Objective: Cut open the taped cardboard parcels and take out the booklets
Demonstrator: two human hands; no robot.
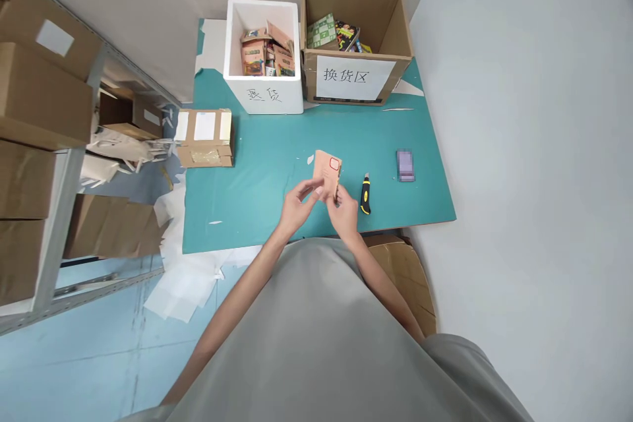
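Between my two hands is a small peach-coloured packet (326,166) with a red rounded outline near its upper right corner and faint print; whether it is a booklet or a box I cannot tell. The fingers and thumb of my left hand (298,208) close on its lower left edge. At its lower right corner, my right hand (345,212) pinches it. A black and yellow utility knife (365,195), its blade tip showing, lies on the green table (262,191) just right of my right hand. Farther right rests a small purple-grey object (406,165), blurred out.
A white foam box (271,97) with similar peach packets stands at the back, beside an open cardboard box (356,82) holding several colourful items. On the left of the table sits a taped carton (205,138). Shelving with cartons (44,99) stands left; a wall (524,145) borders the right.
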